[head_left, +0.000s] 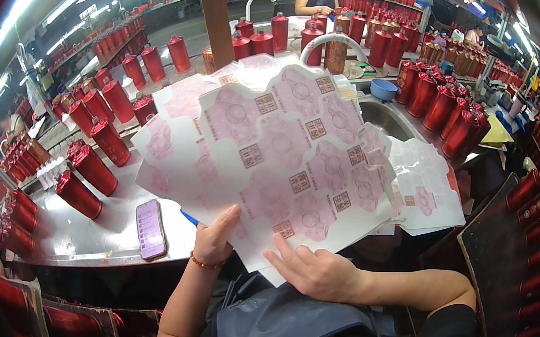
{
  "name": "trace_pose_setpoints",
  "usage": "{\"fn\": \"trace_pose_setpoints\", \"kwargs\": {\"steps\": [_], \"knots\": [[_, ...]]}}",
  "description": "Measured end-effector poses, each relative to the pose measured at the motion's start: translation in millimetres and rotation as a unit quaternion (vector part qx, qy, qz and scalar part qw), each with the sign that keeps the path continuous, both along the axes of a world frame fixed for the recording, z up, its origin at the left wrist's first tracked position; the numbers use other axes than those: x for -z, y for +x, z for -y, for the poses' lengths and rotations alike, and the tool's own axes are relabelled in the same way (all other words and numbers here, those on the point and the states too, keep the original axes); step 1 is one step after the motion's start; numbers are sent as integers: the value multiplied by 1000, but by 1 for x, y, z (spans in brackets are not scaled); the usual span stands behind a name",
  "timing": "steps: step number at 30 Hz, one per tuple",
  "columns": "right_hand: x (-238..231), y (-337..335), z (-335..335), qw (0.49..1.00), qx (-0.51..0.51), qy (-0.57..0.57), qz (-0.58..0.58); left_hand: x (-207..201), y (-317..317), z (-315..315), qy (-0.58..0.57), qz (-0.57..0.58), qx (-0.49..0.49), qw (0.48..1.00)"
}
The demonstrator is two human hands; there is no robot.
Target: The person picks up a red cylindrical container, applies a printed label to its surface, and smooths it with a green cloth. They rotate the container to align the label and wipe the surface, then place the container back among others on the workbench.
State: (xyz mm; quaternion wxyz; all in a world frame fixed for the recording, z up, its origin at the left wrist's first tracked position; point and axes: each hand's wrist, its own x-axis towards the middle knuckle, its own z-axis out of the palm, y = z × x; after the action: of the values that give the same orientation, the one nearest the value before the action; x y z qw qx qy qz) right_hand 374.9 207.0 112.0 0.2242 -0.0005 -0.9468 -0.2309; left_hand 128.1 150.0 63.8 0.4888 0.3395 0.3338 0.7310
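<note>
A large white sheet of printed decals [280, 139], with pink patterned shapes and small brown square seals, is tilted up in front of me. My left hand [216, 236] grips its lower left edge, thumb on the printed face and the other fingers hidden behind. Over the lower edge lies my right hand [321, 269], its index finger stretched onto the sheet beside a brown seal and its thumb apart from it; the remaining fingers are partly curled. More printed sheets [181, 94] fan out behind the upper left side. Another stack of sheets [426, 188] lies to the right.
Red glossy bottles [91, 170] stand along the metal table [72, 238] at the left. A phone [151, 229] lies near its edge. Beyond the sheets are a sink [387, 119], a blue bowl [384, 88] and more red bottles [439, 108]. Another person [314, 2] sits across.
</note>
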Motion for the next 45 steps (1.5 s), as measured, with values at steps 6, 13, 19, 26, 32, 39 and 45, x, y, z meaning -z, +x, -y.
{"fn": "trace_pose_setpoints", "kwargs": {"steps": [6,13,19,26,32,39,45], "knots": [[-43,26,-15,980,6,-148,-135,-6,-12,16,10,42,-76,996],[-60,57,-56,820,228,-477,-218,-10,-19,35,62,-37,-85,994],[-42,60,-66,576,108,-767,-261,16,-49,51,17,-73,-60,995],[3,72,-70,535,100,-784,-299,17,-45,50,13,-69,-74,995],[3,75,-49,442,56,-858,-256,14,-57,54,-12,-106,-68,992],[4,66,-12,791,208,-471,-331,-4,-55,59,-76,-127,-67,987],[-3,76,5,878,193,-274,-343,-29,-37,63,-50,-168,-100,979]]}}
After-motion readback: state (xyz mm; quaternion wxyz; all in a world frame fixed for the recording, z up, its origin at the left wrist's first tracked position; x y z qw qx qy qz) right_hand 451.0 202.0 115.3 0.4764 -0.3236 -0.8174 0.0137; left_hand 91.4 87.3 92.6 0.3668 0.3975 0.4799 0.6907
